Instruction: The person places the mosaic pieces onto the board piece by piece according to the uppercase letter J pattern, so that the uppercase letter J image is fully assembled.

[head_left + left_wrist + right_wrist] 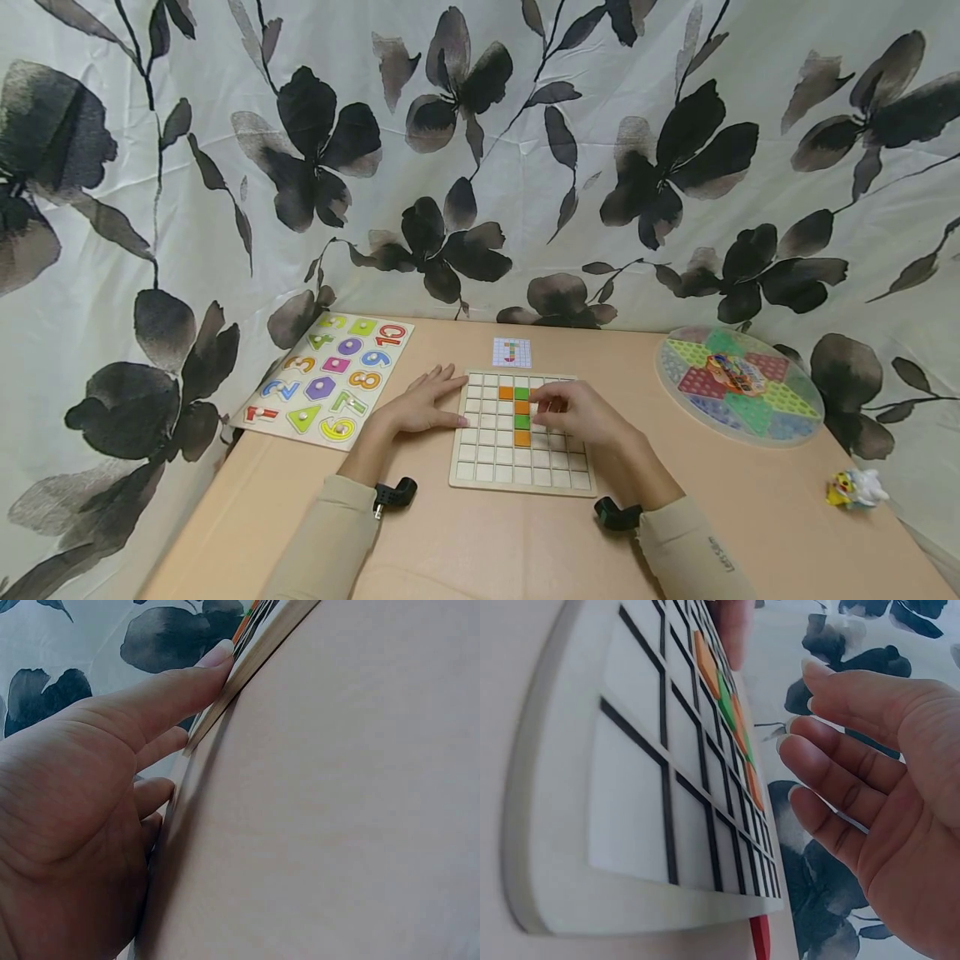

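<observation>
A wooden grid board (482,473) with white squares lies flat on the table. Orange and green tiles (521,422) form a vertical run in it, with an orange tile (506,392) beside the top. My left hand (422,402) rests at the board's left edge, fingers extended; in the left wrist view its thumb (214,664) touches the rim. Over the board's right half hovers my right hand (581,410), its fingertips beside the tiles. The right wrist view shows those fingers (840,772) loosely bent, with nothing visible between them.
A small card (512,352) with a coloured grid pattern lies behind the board. Left stands a number-and-shape puzzle board (321,387). At right are a round star-patterned game board (738,385) and a small toy figure (855,488). Floral cloth (450,167) hangs behind.
</observation>
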Demonstrator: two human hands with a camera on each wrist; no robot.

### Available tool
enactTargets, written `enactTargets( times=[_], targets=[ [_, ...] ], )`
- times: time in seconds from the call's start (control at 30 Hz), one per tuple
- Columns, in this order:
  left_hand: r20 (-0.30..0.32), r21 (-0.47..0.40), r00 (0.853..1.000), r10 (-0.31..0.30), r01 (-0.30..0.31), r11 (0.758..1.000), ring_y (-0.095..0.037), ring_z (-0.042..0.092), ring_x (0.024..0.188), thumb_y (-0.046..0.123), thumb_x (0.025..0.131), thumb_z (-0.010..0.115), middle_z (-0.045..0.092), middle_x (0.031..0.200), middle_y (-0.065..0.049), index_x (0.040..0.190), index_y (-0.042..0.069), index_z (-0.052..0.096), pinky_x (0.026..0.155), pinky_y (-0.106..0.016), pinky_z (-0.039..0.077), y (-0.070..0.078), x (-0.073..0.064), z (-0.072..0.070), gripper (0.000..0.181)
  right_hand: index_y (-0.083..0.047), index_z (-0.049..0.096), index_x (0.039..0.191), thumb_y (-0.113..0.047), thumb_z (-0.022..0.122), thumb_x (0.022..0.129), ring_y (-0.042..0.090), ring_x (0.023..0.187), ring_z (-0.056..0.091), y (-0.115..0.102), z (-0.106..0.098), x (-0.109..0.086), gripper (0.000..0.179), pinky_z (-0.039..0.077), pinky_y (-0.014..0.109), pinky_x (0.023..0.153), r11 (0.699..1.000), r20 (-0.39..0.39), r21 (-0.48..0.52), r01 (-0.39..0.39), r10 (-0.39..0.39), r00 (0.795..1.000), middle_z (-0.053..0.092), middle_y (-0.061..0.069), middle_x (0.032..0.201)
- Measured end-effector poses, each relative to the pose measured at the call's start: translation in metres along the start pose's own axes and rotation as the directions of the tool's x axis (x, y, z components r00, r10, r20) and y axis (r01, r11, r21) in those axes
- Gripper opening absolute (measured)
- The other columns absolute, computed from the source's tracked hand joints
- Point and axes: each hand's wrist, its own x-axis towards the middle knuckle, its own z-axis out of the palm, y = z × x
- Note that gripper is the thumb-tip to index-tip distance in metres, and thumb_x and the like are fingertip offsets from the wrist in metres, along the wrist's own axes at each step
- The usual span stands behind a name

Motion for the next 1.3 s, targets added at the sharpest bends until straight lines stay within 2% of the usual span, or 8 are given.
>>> enactTargets(
  times=[0.43,0.63,0.8,0.97,1.1,1.3],
  targets=[
    [-0.003,0.000,1.000,-0.004,0.004,1.000,-0.036,0.001,0.163,0.057,0.088,0.075,0.013,0.175,-0.014,0.161,0.022,0.041,0.133,-0.055,0.000,-0.001,0.001,0.001,0.088,-0.009,0.075,0.124,-0.021,0.080,0.093,0.021,0.089,0.061,0.004,-0.018,-0.008,0.034,0.055,0.026,0.076,0.998,-0.072,0.001,-0.064,0.064,0.995,0.070,-0.002,0.097],
    [0.001,-0.004,1.000,-0.007,0.007,1.000,-0.035,0.000,0.163,0.058,0.088,0.075,0.013,0.175,-0.013,0.162,0.023,0.041,0.133,-0.054,-0.001,0.000,0.001,0.001,0.088,-0.010,0.076,0.122,-0.023,0.081,0.092,0.021,0.089,0.061,0.007,-0.026,-0.011,0.033,0.055,0.027,0.078,0.998,-0.099,-0.023,-0.051,0.048,0.994,0.071,-0.002,0.098],
    [-0.001,-0.001,1.000,-0.001,0.001,1.000,-0.036,0.001,0.163,0.056,0.089,0.076,0.013,0.175,-0.014,0.161,0.022,0.041,0.132,-0.055,0.000,0.000,0.000,0.001,0.088,-0.009,0.076,0.122,-0.024,0.081,0.092,0.023,0.090,0.060,0.010,-0.030,-0.013,0.034,0.055,0.026,0.076,0.999,-0.108,-0.015,-0.050,0.048,0.993,0.070,-0.001,0.099],
    [-0.001,-0.003,1.000,0.004,-0.004,1.000,-0.037,0.001,0.163,0.055,0.089,0.076,0.014,0.175,-0.015,0.161,0.021,0.042,0.132,-0.055,0.000,0.000,0.000,0.000,0.087,-0.008,0.075,0.123,-0.026,0.080,0.093,0.024,0.090,0.059,0.016,-0.033,-0.015,0.036,0.056,0.026,0.069,0.997,-0.100,-0.002,-0.079,0.078,0.992,0.069,0.001,0.100],
    [-0.001,0.001,1.000,0.005,-0.005,1.000,-0.037,0.001,0.163,0.055,0.089,0.076,0.014,0.175,-0.015,0.161,0.021,0.041,0.132,-0.055,0.000,0.000,0.000,0.000,0.087,-0.008,0.075,0.123,-0.023,0.080,0.093,0.024,0.089,0.058,0.020,-0.036,-0.017,0.034,0.056,0.025,0.066,0.993,-0.108,-0.006,-0.114,0.113,0.988,0.068,0.003,0.100],
    [-0.001,0.004,1.000,0.008,-0.008,1.000,-0.037,0.002,0.163,0.055,0.089,0.076,0.014,0.175,-0.016,0.161,0.020,0.041,0.133,-0.055,0.000,0.000,0.000,0.000,0.087,-0.007,0.074,0.122,-0.016,0.078,0.094,0.024,0.090,0.057,0.024,-0.042,-0.019,0.030,0.052,0.024,0.069,0.990,-0.119,-0.013,-0.143,0.141,0.983,0.068,0.004,0.098]
  ],
)
